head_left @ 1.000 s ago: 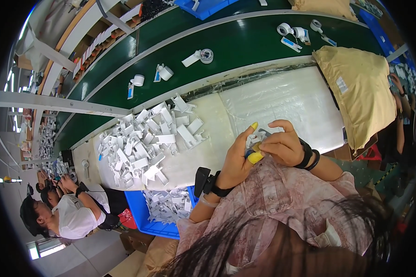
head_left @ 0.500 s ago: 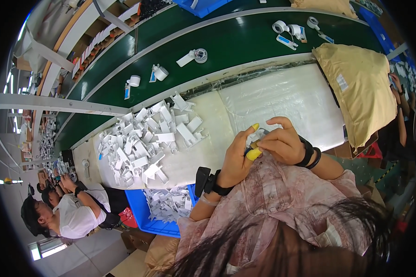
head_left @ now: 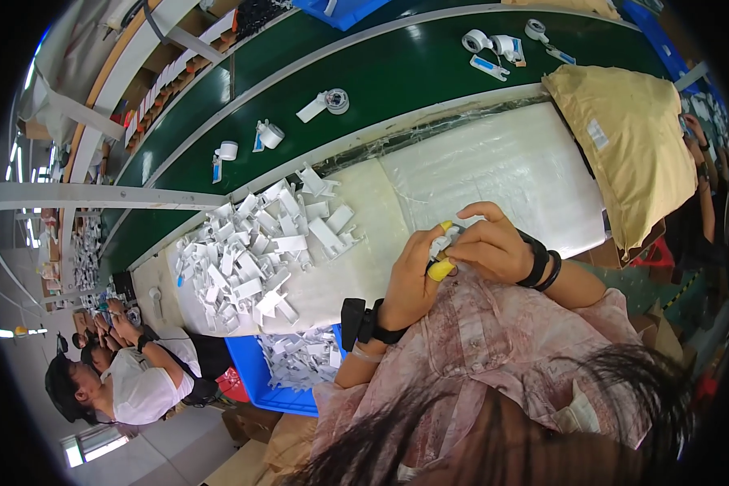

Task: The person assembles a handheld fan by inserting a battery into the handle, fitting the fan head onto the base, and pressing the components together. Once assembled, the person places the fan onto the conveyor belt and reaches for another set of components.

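Close to my chest, over the near edge of the table, my left hand (head_left: 414,274) is closed around a small white plastic part (head_left: 443,244). Yellow covers wrap the thumb and a finger of that hand. My right hand (head_left: 494,245) meets it from the other side, its fingertips pinched at the same part. Most of the part is hidden by my fingers, so its full shape does not show. To the left on the table lies a large heap of white plastic pieces (head_left: 247,251), apart from both hands.
A blue bin (head_left: 255,387) of similar white pieces stands below the table's near edge. Beyond the table runs a green conveyor belt (head_left: 397,77) carrying several white round-headed devices (head_left: 336,101). A tan sack (head_left: 624,154) lies at the right. Another person (head_left: 142,381) works at the left.
The devices on the belt have shifted slightly left in view. My hands stay together on the small white part, with only slight finger movement.
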A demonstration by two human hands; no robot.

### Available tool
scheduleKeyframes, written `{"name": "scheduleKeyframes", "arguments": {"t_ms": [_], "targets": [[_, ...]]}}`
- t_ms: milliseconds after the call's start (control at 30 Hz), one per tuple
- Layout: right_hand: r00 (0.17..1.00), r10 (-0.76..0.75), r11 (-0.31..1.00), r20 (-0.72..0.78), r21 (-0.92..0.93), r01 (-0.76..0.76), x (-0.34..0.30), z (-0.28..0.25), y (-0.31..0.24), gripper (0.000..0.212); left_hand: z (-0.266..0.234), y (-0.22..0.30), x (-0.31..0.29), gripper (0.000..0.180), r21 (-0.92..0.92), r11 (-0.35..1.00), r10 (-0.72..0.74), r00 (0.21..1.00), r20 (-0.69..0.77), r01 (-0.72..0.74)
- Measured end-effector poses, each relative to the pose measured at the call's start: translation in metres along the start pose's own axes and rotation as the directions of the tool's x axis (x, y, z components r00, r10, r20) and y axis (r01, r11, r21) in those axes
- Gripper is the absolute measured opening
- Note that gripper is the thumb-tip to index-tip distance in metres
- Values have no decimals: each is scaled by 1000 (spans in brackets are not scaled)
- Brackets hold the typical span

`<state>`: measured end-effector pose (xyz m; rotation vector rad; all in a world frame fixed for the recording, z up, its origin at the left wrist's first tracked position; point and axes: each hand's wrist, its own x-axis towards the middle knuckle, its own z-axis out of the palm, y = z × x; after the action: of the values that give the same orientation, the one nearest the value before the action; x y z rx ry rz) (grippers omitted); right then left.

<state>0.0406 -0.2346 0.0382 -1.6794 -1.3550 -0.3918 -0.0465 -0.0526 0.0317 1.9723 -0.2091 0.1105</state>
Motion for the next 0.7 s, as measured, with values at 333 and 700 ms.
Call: {"name": "scheduleKeyframes", "arguments": {"t_ms": [333, 700], "targets": [[994, 59, 998, -95, 12, -59, -8, 9, 0, 19, 7, 4, 0, 31, -133, 983, -127, 992, 3, 127], [996, 80, 996, -45, -34, -82, -5, 10, 13, 21, 9, 6, 9, 36, -427, 863, -296, 955, 5, 270]]}}
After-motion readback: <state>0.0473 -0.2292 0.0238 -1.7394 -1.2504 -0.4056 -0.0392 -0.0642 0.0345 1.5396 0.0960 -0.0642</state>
